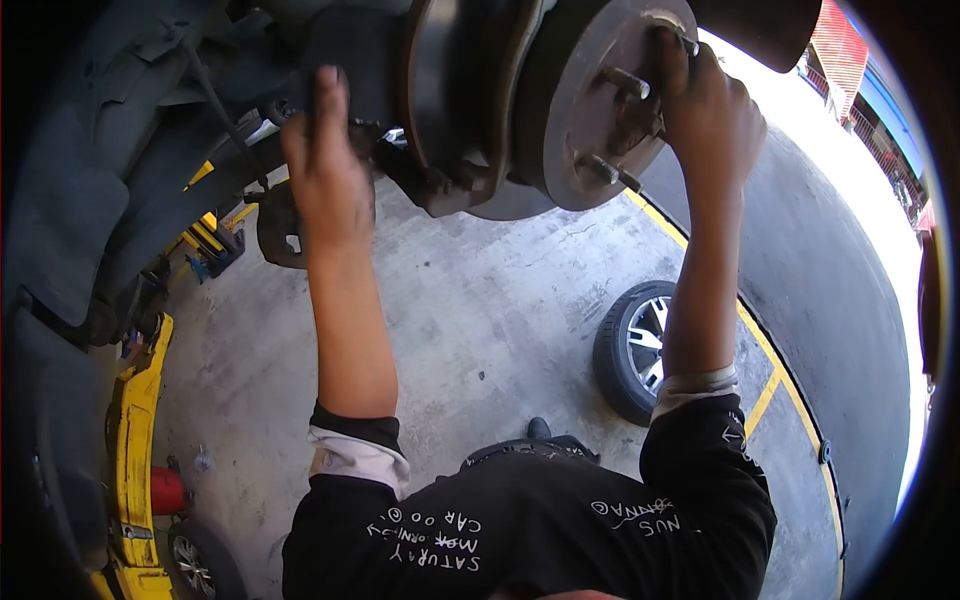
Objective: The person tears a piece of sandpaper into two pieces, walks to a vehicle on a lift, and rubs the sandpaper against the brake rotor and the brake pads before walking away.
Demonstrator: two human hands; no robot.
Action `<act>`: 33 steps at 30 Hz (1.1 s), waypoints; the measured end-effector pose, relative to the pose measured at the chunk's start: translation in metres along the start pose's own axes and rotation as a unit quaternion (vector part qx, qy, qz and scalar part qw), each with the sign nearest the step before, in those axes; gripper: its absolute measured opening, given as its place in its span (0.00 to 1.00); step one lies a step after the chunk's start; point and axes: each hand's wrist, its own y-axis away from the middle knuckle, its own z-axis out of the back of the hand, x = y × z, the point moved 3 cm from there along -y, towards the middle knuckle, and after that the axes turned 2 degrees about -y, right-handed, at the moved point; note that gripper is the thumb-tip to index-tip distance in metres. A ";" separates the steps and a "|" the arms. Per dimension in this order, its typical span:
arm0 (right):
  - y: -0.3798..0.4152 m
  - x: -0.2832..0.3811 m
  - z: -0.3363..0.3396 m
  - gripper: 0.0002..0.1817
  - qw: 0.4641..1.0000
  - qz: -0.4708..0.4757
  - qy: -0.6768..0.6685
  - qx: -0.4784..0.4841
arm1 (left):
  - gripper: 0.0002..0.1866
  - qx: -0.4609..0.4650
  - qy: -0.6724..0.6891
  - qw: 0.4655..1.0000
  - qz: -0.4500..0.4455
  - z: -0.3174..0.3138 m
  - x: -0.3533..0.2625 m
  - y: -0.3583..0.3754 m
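A brake disc point(575, 110) with protruding wheel studs point(626, 83) hangs at the top of the head view. My right hand point(710, 115) is closed at the right side of its face, fingers bent over the disc near the upper stud. Left of the disc, my left hand point(335, 185) is raised beside dark underbody parts point(350, 60), one digit pointing up and the others curled. I cannot tell what its fingers hold. Just below that wrist hangs a dark curved metal part, apparently a brake caliper point(277, 232).
A wheel with a tyre point(620, 350) lies on the concrete floor point(480, 320) at right. Yellow lift posts point(140, 430), a red container point(168, 490) and another wheel point(200, 560) stand at left. Dark vehicle bodywork point(60, 200) fills the upper left.
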 end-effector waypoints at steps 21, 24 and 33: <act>-0.015 -0.010 -0.010 0.52 0.640 0.747 -0.145 -0.105 | 0.21 -0.046 0.073 0.968 -0.237 0.009 0.049 0.032; -0.024 -0.002 -0.006 0.58 0.666 0.720 -0.150 -0.124 | 0.21 -0.070 0.131 0.967 -0.207 0.012 0.058 0.030; -0.019 -0.009 -0.025 0.57 0.664 0.704 -0.156 -0.198 | 0.23 -0.072 0.125 0.968 -0.206 0.009 0.052 0.030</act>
